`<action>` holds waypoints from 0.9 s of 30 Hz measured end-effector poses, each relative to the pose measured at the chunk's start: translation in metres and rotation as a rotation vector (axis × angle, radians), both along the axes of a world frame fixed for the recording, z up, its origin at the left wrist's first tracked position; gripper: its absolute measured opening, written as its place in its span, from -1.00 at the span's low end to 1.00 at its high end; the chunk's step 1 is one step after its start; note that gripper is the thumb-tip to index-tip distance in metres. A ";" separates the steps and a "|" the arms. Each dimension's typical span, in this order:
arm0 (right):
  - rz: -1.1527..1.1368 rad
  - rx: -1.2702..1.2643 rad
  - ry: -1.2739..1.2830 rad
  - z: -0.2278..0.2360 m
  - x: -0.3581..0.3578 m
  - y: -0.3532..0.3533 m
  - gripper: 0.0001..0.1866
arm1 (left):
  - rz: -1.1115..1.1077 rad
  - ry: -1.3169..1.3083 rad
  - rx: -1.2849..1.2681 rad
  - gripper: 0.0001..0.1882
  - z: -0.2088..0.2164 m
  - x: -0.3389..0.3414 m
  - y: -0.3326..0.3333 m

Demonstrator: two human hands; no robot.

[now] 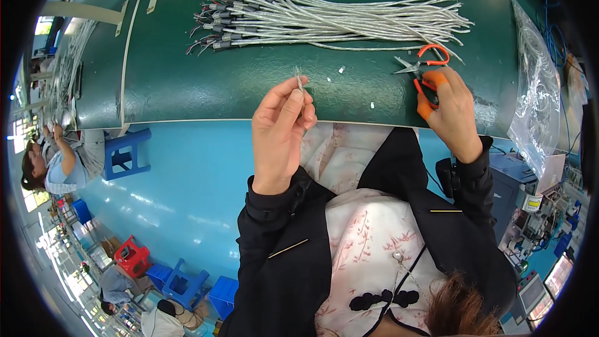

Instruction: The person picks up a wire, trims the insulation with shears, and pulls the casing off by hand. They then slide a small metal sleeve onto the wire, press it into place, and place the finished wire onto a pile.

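Note:
My left hand [281, 128] is raised over the near edge of the green table [175, 81] and pinches a short bit of silvery wire [299, 79] between thumb and fingers. My right hand [450, 109], with orange finger cots on two fingers, rests on the table and touches the orange-handled scissors [426, 62], whose blades point left. A large bundle of silver cables with grey connectors [324, 15] lies across the table beyond both hands.
A clear plastic bag [535, 100] hangs at the table's right end. Small white scraps [342, 70] dot the green surface. Blue stools [128, 153] stand on the blue floor at left, where other people sit. Machines with screens [536, 224] are at the lower right.

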State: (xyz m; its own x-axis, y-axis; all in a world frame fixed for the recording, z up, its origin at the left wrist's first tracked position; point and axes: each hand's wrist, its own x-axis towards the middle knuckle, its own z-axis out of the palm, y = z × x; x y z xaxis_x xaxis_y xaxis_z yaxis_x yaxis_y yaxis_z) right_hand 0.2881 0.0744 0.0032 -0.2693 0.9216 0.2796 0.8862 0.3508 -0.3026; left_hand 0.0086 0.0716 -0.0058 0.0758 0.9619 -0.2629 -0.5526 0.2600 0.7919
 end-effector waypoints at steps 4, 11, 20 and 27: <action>-0.134 -0.308 0.658 0.004 0.006 -0.009 -0.69 | 0.013 -0.020 -0.020 -0.76 -0.002 0.001 0.001; -0.032 -0.814 1.690 0.025 -0.033 -0.006 -0.66 | -0.021 -0.012 0.012 -0.77 -0.008 0.005 0.001; 0.294 -1.280 1.985 -0.010 -0.066 -0.007 -0.70 | -0.043 -0.056 0.057 -0.82 -0.012 0.023 0.004; 0.152 -0.788 1.402 -0.013 -0.078 -0.011 -0.79 | -0.093 -0.081 0.032 -0.84 -0.018 0.026 0.000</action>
State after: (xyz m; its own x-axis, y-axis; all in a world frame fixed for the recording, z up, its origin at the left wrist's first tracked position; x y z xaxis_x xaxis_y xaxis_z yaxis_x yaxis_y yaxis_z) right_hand 0.2101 0.0639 -0.0096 -0.3200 0.9378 -0.1344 -0.2554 -0.2220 -0.9410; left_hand 0.0348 0.0719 -0.0238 0.1848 0.9574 -0.2220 -0.5895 0.2888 0.7544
